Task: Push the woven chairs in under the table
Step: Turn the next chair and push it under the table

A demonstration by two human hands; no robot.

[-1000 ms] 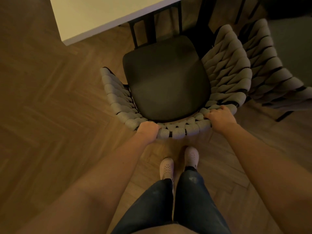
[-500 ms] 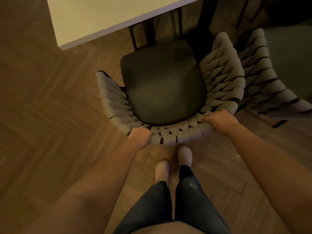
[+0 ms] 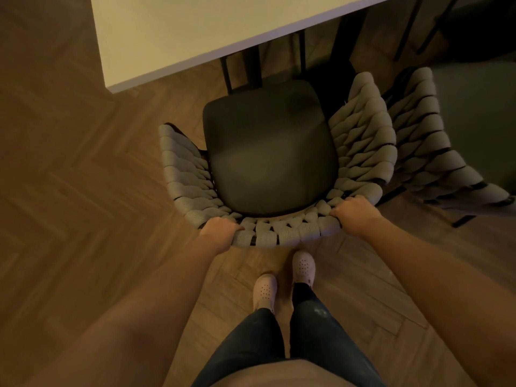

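From the head camera, looking straight down: you've got both hands on the curved back rail of the woven chair. Your left hand is curled over the rail at its left end, fingers closed around the woven band. Your right hand grips the right end the same way, fingers wrapped over the top and pressed into the weave. The two hands sit about evenly either side of the chair's centre line, neither clearly nearer the table.

Here's what matters: the table lies directly ahead of your fingers, beyond the dark seat cushion. The seat's front edge is right at the table's near edge, barely tucked under, so most of the chair is out in the open. The push runs straight away from you, along the line from rail to seat front.

Watch the right side: a second woven chair stands just beside this one, armrests nearly touching. Your feet are close behind the rail on the wooden floor.
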